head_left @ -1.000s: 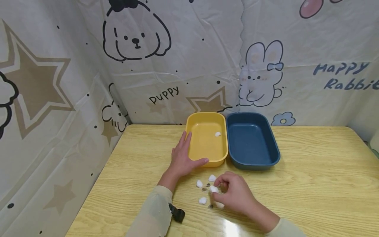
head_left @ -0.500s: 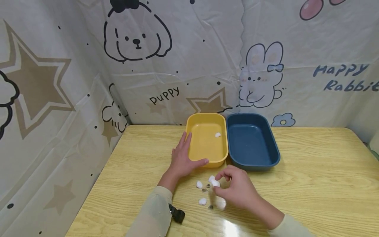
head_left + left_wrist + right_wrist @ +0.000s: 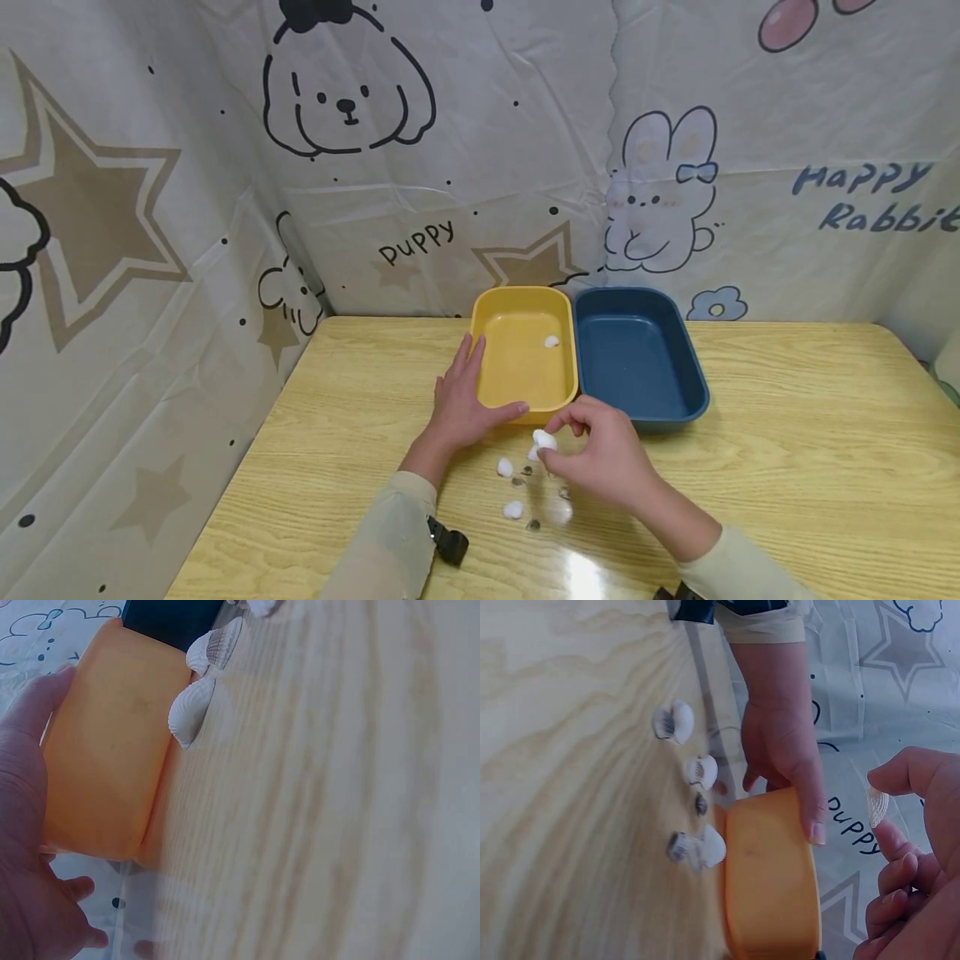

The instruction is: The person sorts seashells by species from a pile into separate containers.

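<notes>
My right hand (image 3: 600, 450) pinches a white ridged seashell (image 3: 547, 440) between thumb and index finger, just in front of the yellow bin (image 3: 517, 367). In the right wrist view that seashell (image 3: 877, 806) stands edge-on at the fingertips. My left hand (image 3: 459, 407) rests on the bin's near left corner, its fingers straight along the left side and its thumb over the front rim. One white shell (image 3: 552, 342) lies inside the yellow bin. White shells (image 3: 506, 467) and small dark pieces (image 3: 533, 525) are scattered on the table before it; one shell is partly hidden behind the held one.
A dark blue bin (image 3: 636, 358) stands against the yellow one's right side. Behind the wooden table (image 3: 787, 450) hangs a printed white cloth (image 3: 465, 125), which also covers the left side. Black straps (image 3: 450, 543) sit at my wrists.
My right hand has lifted the white seashell off the table and moved it a little forward, toward the yellow bin. A dark piece beneath now shows. My left hand has stayed put.
</notes>
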Demonstrator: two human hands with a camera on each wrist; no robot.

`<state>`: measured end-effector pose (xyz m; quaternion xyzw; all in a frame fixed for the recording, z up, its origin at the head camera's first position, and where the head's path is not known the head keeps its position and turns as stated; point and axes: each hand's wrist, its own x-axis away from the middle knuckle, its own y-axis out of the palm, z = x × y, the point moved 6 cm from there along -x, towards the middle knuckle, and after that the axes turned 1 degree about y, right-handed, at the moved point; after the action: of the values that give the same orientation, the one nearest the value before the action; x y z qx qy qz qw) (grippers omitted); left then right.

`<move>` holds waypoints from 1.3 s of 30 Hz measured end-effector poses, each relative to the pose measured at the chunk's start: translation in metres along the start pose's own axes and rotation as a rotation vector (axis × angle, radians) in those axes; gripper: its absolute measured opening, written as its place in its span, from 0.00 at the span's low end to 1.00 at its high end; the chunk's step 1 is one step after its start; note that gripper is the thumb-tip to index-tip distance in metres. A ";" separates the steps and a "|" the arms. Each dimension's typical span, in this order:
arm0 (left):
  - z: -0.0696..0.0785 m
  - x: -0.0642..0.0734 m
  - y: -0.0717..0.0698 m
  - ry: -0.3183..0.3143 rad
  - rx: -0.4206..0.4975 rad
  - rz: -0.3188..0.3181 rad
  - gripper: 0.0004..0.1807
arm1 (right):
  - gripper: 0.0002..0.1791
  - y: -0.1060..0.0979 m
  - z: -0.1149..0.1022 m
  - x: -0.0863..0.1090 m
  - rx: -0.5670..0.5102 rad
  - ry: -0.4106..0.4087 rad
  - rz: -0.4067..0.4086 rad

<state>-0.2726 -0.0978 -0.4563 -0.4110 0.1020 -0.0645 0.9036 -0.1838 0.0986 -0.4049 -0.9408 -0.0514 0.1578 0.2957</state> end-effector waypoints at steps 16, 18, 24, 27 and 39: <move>0.000 0.001 0.001 0.015 -0.001 0.006 0.67 | 0.11 -0.011 -0.012 -0.025 0.063 -0.048 0.066; 0.000 0.001 0.001 0.020 -0.003 0.007 0.67 | 0.11 -0.011 -0.011 -0.027 0.067 -0.029 0.064; -0.001 0.001 0.001 0.023 -0.007 0.010 0.68 | 0.10 -0.012 -0.005 -0.032 0.057 0.003 0.077; -0.001 0.000 0.002 0.015 -0.009 0.009 0.67 | 0.10 -0.013 -0.002 -0.037 0.057 -0.001 0.094; -0.001 0.000 0.000 -0.003 -0.004 -0.003 0.66 | 0.11 -0.016 0.007 -0.058 0.049 0.037 0.135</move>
<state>-0.2727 -0.0982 -0.4571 -0.4133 0.1002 -0.0651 0.9027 -0.2412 0.1040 -0.3857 -0.9374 0.0215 0.1610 0.3081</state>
